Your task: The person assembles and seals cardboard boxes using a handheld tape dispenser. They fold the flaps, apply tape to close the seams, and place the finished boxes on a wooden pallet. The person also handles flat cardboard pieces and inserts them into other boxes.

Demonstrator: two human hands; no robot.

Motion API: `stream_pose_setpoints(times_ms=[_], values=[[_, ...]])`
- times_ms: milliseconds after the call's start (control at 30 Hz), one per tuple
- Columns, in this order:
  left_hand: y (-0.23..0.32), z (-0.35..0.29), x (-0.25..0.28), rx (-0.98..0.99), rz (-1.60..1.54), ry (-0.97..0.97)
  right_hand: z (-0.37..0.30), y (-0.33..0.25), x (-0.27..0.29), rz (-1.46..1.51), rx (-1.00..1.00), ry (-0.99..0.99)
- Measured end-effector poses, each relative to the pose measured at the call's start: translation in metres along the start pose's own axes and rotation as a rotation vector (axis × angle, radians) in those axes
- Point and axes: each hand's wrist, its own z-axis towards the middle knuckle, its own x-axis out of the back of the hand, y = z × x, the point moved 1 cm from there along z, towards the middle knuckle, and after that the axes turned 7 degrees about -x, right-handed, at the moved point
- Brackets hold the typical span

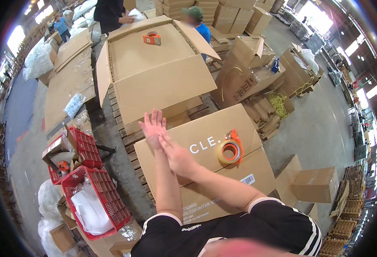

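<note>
My left hand [153,128] is raised above a large cardboard box [248,128], its palm showing and its fingers spread with nothing in them. My right hand [178,157] crosses over from the right. Its outstretched fingers lie against the heel of the left palm and the wrist, and it holds no object that I can see. To the right of both hands, an orange tape dispenser [235,136] with a roll of clear tape [228,153] rests on the closed box. Beyond my hands stands a bigger carton [163,77] with its flaps spread out.
Another orange tape dispenser [152,38] lies on the bigger carton. Red plastic crates [120,201] stand at left, one holding white wrapping. Smaller boxes [315,184] sit at right, and yellow strapping [278,104] lies farther back. Two people [202,32] [109,15] are near the bigger carton.
</note>
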Motion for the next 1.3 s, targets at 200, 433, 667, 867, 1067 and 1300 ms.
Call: stream_pose_setpoints(times_ms=[200, 433, 667, 867, 1067, 1300], values=[[-0.011, -0.021, -0.015, 0.07, 0.435, -0.097, -0.013, 0.015, 0.071, 0.19, -0.043, 0.147], [-0.006, -0.034, -0.017, -0.722, 1.946, -0.162, -0.061, 0.085, 0.245, -0.003, -0.204, 0.665], [-0.005, -0.031, -0.014, -0.116, 2.042, -0.453, -0.063, 0.157, 0.355, -0.566, -0.421, 0.686], [-0.01, -0.032, -0.011, -0.193, 2.114, -0.518, -0.124, 0.142, 0.26, -0.13, -0.636, 0.377], [-0.009, -0.03, -0.008, -0.131, 2.057, -0.472, -0.127, 0.113, 0.176, -0.131, -0.612, 0.201], [-0.01, -0.03, -0.008, -0.042, 2.07, -0.473, -0.084, 0.11, 0.174, -0.013, -0.779, 0.246]])
